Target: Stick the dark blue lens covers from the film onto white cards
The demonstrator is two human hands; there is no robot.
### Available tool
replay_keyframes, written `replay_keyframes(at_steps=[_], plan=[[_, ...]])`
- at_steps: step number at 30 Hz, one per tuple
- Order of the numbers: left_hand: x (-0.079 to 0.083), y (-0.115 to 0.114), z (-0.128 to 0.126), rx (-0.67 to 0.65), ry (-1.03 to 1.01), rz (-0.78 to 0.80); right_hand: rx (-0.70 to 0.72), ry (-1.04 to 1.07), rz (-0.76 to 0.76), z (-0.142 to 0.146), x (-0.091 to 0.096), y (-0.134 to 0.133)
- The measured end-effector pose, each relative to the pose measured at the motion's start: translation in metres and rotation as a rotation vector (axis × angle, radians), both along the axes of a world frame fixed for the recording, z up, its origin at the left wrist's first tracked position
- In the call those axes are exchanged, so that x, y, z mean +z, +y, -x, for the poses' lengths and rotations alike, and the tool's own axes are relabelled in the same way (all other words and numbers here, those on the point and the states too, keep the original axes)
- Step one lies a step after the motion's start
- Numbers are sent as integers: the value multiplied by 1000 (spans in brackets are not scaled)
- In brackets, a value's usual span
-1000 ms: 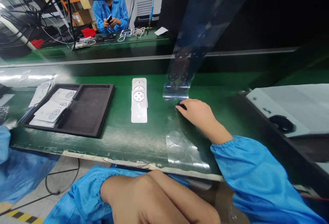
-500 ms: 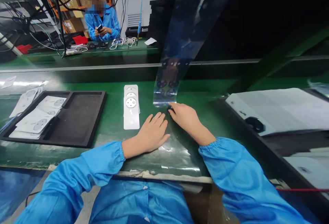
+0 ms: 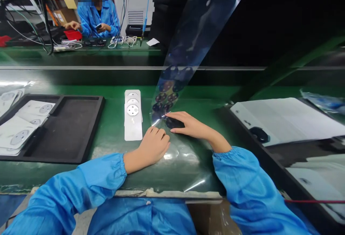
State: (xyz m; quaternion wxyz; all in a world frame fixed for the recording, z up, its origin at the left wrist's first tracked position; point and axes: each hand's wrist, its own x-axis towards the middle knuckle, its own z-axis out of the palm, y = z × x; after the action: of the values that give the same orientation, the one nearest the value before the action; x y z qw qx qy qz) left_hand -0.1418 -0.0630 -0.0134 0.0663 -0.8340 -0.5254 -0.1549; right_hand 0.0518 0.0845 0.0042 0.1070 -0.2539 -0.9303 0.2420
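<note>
The person is leaning in at the middle of the counter (image 3: 110, 138), both hands meeting between its near and far edges. A clear film strip (image 3: 199, 30) is slanting down across the far edge, its lower end reaching the hands. The left hand (image 3: 153, 145) is curling its fingers by that end — whether its grip is pinching the film, I cannot tell. The right hand (image 3: 192, 125) is holding forefinger and thumb apart around a dark piece (image 3: 175, 123); I cannot tell whether they are gripping it.

I'm judging the film handling to be partway along: 1 dark piece is lying at the fingers, while several dark round pieces (image 3: 161, 96) are showing on the lower strip. Nothing is showing the film finished with. Left of the hands, overlapping white cards (image 3: 133, 130) are lying, at least 3 of them, and a black tray (image 3: 72, 123) is sitting towards the counter's left end, bearing more — how many, its overlaps are hiding. Across the far edge, a co-worker (image 3: 99, 17) is holding a small dark device.
</note>
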Motion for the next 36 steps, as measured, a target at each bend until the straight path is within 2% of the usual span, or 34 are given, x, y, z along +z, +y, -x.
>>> replay_keyframes(at_steps=[8, 13, 18, 29, 32, 36], plan=[[-3, -3, -2, 193, -50, 16, -92, 155, -88, 14, -13, -7], [-7, -1, -3, 189, -39, 67, -86, 175, -149, 16, -8, -15], [-5, -2, -4, 185, -51, 88, -165, 177, -97, 20, -1, -24], [-8, -3, -3, 176, -87, 71, -213, 143, -40, 21, 7, -31], [-7, -3, -4, 171, -83, 84, -210, 105, -113, 22, 10, -35], [-7, -2, -4, 173, -84, 89, -190, 1, -282, 25, 12, -43]])
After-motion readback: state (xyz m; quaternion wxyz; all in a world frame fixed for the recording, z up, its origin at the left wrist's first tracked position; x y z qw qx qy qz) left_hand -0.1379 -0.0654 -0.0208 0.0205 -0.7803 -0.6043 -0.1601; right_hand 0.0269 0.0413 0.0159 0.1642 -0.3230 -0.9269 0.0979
